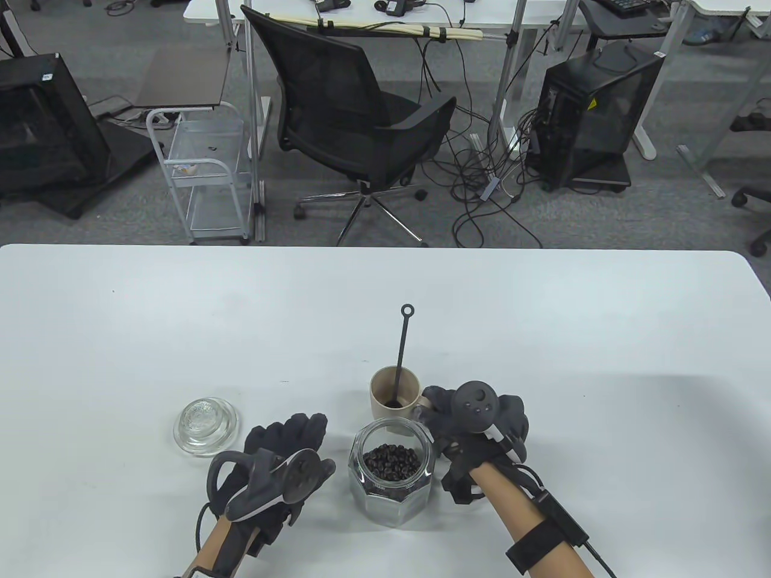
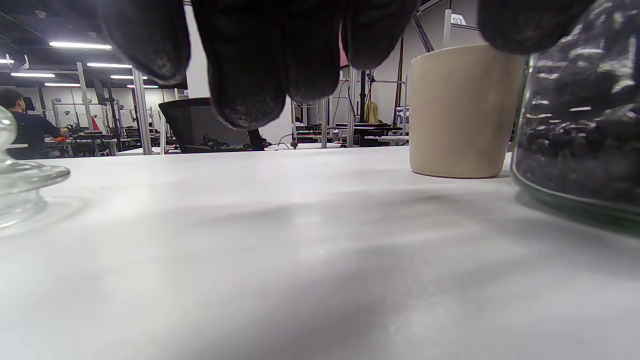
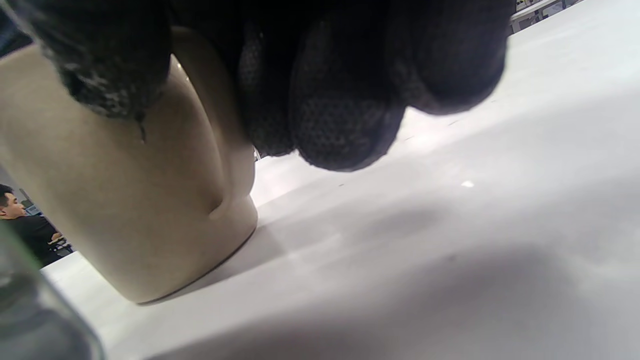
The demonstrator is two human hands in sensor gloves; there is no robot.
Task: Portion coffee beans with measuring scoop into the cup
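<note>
A beige cup [image 1: 380, 413] stands mid-table with the black measuring scoop [image 1: 402, 344] inside it, the long handle leaning out over the far rim. Just in front is an open glass jar [image 1: 391, 490] partly filled with coffee beans [image 1: 391, 462]. My right hand [image 1: 443, 410] is at the cup's right side; in the right wrist view its fingers [image 3: 340, 110] curl round the cup's handle [image 3: 227, 150] and the thumb lies on the cup [image 3: 115, 210]. My left hand [image 1: 298, 433] rests on the table left of the jar, fingers [image 2: 250, 65] relaxed and holding nothing. The cup [image 2: 462, 110] and jar [image 2: 580, 130] show to its right.
The jar's glass lid [image 1: 206, 425] lies on the table left of my left hand, and its edge shows as the lid [image 2: 20, 175] in the left wrist view. The white table [image 1: 542, 325] extends far and wide around the objects. An office chair [image 1: 355, 126] stands beyond the far edge.
</note>
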